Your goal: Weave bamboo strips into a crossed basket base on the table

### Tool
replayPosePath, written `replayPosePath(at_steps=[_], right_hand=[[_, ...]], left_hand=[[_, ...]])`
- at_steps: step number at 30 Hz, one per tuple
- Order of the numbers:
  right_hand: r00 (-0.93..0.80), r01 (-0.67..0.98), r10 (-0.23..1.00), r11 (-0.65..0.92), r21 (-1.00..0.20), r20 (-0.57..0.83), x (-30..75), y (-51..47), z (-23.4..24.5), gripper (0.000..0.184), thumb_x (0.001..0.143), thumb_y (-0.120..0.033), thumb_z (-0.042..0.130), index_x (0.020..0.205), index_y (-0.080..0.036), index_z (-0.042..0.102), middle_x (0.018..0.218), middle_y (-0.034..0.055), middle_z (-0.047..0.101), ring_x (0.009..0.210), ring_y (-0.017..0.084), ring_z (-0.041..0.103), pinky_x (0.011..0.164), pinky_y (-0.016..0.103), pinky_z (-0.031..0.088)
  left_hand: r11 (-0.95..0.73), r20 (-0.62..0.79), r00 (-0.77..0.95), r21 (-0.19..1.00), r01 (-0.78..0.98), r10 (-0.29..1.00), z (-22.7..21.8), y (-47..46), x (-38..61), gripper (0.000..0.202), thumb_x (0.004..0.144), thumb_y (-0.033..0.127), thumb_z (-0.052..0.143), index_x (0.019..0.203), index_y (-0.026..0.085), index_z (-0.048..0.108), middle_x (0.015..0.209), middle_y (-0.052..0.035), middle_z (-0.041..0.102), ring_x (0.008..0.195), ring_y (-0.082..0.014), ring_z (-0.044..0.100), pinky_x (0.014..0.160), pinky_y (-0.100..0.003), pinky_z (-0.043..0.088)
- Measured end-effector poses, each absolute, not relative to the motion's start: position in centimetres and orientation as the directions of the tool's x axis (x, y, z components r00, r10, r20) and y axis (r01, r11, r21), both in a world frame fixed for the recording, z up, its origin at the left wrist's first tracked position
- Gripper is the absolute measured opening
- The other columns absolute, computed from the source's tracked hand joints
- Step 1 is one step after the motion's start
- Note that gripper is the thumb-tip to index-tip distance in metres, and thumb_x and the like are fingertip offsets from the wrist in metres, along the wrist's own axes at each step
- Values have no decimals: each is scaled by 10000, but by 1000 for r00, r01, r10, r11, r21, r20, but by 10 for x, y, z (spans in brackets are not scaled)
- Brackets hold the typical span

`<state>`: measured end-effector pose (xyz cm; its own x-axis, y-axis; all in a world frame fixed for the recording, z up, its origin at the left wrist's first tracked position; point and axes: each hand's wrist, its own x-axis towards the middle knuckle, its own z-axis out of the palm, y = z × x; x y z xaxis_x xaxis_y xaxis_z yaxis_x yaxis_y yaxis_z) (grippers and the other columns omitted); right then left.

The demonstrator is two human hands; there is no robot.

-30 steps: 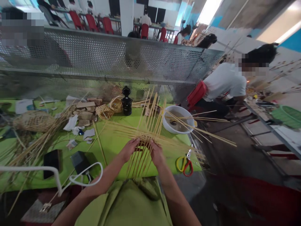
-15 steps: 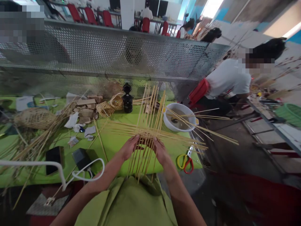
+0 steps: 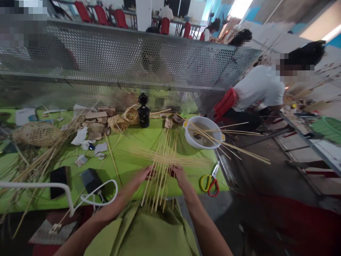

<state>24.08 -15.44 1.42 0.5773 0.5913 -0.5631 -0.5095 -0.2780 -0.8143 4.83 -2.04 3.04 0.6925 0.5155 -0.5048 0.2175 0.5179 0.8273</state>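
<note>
A flat piece of crossed bamboo strips (image 3: 162,159) is in front of my body, woven at its middle, with loose ends spreading to all sides. My left hand (image 3: 149,173) grips its left near side, fingers curled partly under the strips. On the other side my right hand (image 3: 177,172) is closed on the right near side, its fingers partly hidden beneath. Some strip ends reach back to my green apron (image 3: 144,231). The side ends of the strips are smeared by motion.
A white tub (image 3: 204,132) of water with strips across it stands right. Scissors (image 3: 213,180) lie below it. Left are a phone (image 3: 60,182), a black adapter (image 3: 91,180), loose strips and small baskets (image 3: 118,122). A perforated metal screen (image 3: 106,53) backs the table; a co-worker (image 3: 259,87) sits right.
The woven strips have come down and nearer to me, with their far ends tipped lower toward the table. Both hands have moved slightly lower with them, still gripping.
</note>
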Motion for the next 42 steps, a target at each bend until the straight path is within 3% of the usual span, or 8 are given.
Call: replayPosePath(at_steps=[3, 6, 9, 12, 21, 27, 34, 42], right_hand=[[556, -548, 569, -298, -782, -606, 241, -157, -5, 313, 564, -470, 842, 673, -211, 703, 590, 17, 723, 556, 235, 677, 596, 364, 527], [536, -583, 568, -286, -761, -624, 242, -161, -13, 255, 613, -442, 809, 685, -229, 689, 596, 8, 719, 537, 211, 649, 580, 349, 514], [523, -610, 567, -274, -744, -637, 245, -165, -13, 248, 648, -445, 788, 738, -231, 701, 639, 12, 736, 567, 209, 653, 600, 351, 515], [517, -621, 560, -276, -734, -648, 248, -170, -10, 315, 636, -486, 796, 778, -216, 718, 669, 20, 746, 580, 206, 653, 603, 342, 506], [615, -573, 471, -284, -769, -633, 243, -198, -9, 372, 606, -479, 806, 861, -216, 744, 657, -20, 715, 564, 155, 599, 561, 273, 455], [865, -341, 212, -416, -843, -455, 246, -308, -18, 529, 793, -536, 607, 1179, -188, 706, 976, 84, 769, 764, 189, 678, 660, 296, 504], [791, -455, -90, -748, -483, -605, 162, -436, -76, 433, 812, -346, 534, 1137, -137, 729, 913, 127, 765, 788, 242, 699, 745, 365, 523], [634, -206, -89, -977, -57, -768, 52, -451, -153, 595, 807, -106, 539, 1394, -172, 606, 1296, 182, 671, 1172, 282, 629, 931, 339, 464]], left_hand=[[280, -490, 600, 867, 412, 632, 16, -10, 29, 343, 833, 381, 699, 1132, 222, 757, 1041, -124, 753, 1052, -371, 656, 976, -483, 464], [-18, -314, 650, 893, 450, 692, 11, 2, 25, 429, 793, 224, 693, 1218, 266, 733, 1288, -130, 672, 1291, -414, 505, 1143, -503, 299], [-451, -113, 839, 801, 394, 533, 11, 6, 37, 521, 836, 139, 578, 1319, 306, 679, 1471, -117, 555, 1386, -404, 421, 1186, -532, 206], [-636, -83, 931, 709, 306, 355, 11, 0, 56, 602, 884, 90, 468, 1420, 335, 593, 1477, -105, 551, 1408, -348, 415, 1187, -522, 224], [-587, -36, 997, 807, 69, 67, -3, -4, 102, 587, 877, 52, 490, 1346, 367, 647, 1553, -21, 495, 1501, -265, 336, 1254, -515, 24], [-634, -162, 985, 757, 160, 54, -24, 10, 106, 534, 900, 133, 538, 1394, 322, 617, 1618, -64, 387, 1533, -319, 250, 1222, -562, -95], [-815, -133, 989, 564, 133, 69, -34, 6, 102, 526, 1002, 231, 417, 1516, 323, 474, 1663, -56, 276, 1557, -291, 180, 1213, -583, -124], [-945, -124, 989, 307, 113, 78, -33, 0, 103, 530, 1040, 268, 326, 1565, 318, 377, 1665, -46, 276, 1557, -246, 194, 1237, -593, -8]])
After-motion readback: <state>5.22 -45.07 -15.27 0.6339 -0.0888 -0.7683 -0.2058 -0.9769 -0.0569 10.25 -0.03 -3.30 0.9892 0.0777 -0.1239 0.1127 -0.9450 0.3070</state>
